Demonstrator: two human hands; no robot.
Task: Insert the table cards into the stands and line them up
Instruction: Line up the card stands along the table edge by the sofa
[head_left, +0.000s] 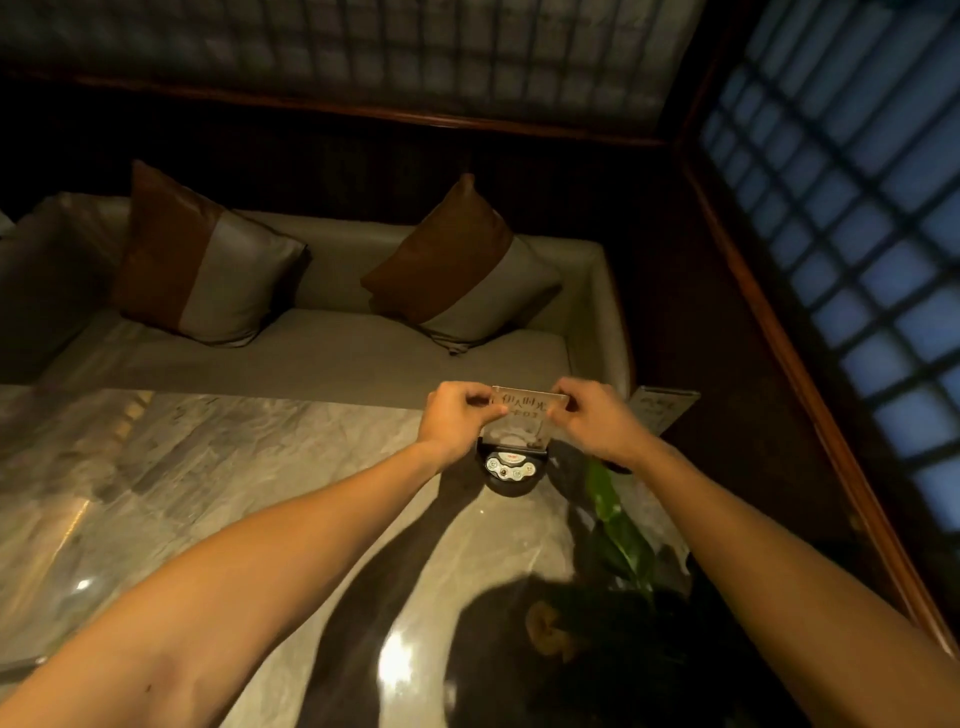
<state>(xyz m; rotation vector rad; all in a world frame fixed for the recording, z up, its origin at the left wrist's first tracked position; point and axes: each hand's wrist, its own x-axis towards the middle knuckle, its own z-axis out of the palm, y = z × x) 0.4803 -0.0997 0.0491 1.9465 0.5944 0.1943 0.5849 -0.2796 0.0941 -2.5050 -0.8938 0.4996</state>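
- Item — clear acrylic table card with dark printed characters (524, 415): held upright between the two hands, at the far edge of the grey veined marble table (208, 493). Its lower edge sits at or in the black rounded stand with a small button panel (511, 465), directly below the hands; whether it is fully seated cannot be told.
- Left hand (457, 418): closed, thumb and fingers pinching the card's upper left corner.
- Right hand (587, 421): closed likewise, pinching the upper right corner.
- Orientation: the card's long axis runs side to side, from one hand to the other; the flat face points toward the person and away to the grey cushioned bench (311, 358) beyond. The print appears inverted or mirrored from this side — too blurred to say which.
- Handling note, by judgement: keep both pinches level so the bottom edge meets the slot squarely; press straight down with even force, not tilting either corner first. Acrylic is stiff and may bind if skewed.
- Second clear card in its stand (662, 408): just beyond the right hand, at the table's corner — the likely reference for lining up.
- Green leafy plant (618, 535): near the right forearm; keep the arm clear of it.
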